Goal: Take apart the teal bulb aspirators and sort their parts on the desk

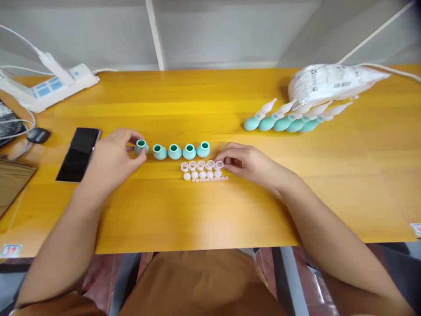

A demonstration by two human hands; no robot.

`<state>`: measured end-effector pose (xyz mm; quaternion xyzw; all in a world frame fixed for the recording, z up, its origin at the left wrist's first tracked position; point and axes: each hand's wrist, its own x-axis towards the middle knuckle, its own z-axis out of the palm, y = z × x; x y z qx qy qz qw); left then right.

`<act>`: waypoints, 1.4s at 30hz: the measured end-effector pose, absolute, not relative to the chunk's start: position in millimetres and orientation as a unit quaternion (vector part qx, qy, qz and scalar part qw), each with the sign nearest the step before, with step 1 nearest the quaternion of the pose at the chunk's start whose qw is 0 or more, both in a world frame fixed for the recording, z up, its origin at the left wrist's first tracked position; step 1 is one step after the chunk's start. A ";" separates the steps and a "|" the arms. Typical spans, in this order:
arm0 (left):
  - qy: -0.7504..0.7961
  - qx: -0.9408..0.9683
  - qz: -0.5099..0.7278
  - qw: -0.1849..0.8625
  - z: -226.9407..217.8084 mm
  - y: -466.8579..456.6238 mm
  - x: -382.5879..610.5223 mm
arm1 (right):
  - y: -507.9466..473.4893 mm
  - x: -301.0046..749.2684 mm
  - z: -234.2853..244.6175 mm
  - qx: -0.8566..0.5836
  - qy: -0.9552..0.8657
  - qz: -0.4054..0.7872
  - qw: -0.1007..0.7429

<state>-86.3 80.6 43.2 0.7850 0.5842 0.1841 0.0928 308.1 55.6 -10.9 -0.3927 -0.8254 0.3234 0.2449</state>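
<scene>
We're pinching the leftmost bulb point(141, 148) with our left hand point(113, 154), holding it mouth-up at the end of a row, beside four other bulbs point(175, 153). Our right hand point(247, 160) is keeping curled fingers right at the rightmost ring point(219, 168), pinching it or not we can't tell, with round pieces point(202, 174) and tiny discs point(208, 179) lying nearer us.

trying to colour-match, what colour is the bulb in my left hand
The bulb in the left hand is light turquoise green, clearest in the head view.
</scene>
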 end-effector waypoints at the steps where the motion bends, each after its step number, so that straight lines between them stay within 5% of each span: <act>1: 0.584 0.786 0.180 0.090 44.0 79.9 -85.2 | 55.5 308.0 -10.4 -0.394 -0.825 0.325 0.243; 12: 0.564 0.803 0.171 0.090 45.3 71.8 -79.0 | 57.3 310.0 -7.8 -0.404 -0.809 0.322 0.281; 17: 0.560 0.808 0.160 0.089 46.0 70.7 -77.0 | 56.2 317.3 9.4 -0.426 -0.767 0.097 0.470; 21: 0.559 0.804 0.197 0.053 41.5 69.5 -75.9 | 60.4 331.8 15.5 -0.503 -0.700 -0.049 0.505; 28: 0.554 0.762 0.333 0.033 39.7 58.9 -78.5 | 73.3 349.9 -5.5 -0.550 -0.716 0.014 0.429; 35: 0.445 0.805 0.392 0.004 34.1 40.5 -64.9 | 75.5 351.8 -7.3 -0.515 -0.727 0.032 0.452; 42: 0.282 0.864 0.413 0.069 31.5 20.5 -48.6 | 55.6 319.4 16.5 -0.470 -0.636 0.068 0.608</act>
